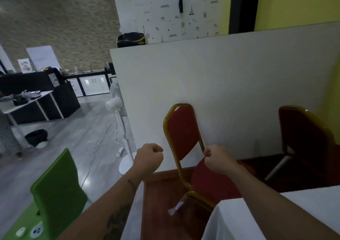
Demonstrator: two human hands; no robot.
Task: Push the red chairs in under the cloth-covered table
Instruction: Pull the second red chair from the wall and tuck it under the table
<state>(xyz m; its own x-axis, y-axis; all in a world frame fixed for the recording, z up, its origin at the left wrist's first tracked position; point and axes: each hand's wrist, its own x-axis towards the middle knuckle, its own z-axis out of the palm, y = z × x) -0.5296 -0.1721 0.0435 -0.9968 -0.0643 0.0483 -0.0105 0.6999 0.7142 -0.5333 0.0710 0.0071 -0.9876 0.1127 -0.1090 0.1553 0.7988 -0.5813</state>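
A red chair (181, 134) with a gold frame stands in front of me, its back toward a white partition and its seat reaching the edge of the white cloth-covered table (276, 214) at the bottom right. My left hand (150, 157) is a closed fist, held in the air just left of the chair's back and holding nothing. My right hand (218, 159) is also curled shut, its knuckles right against the back's right gold rail; a grip on the rail does not show. A second red chair (305, 140) stands farther right, along the table's far side.
A white partition (230, 85) runs close behind both chairs. A white standing fan (117, 122) with a floor cable stands left of it. A green chair (58, 186) is at my lower left. A red carpet (160, 203) lies underfoot. A person in a striped skirt (9, 138) is at far left.
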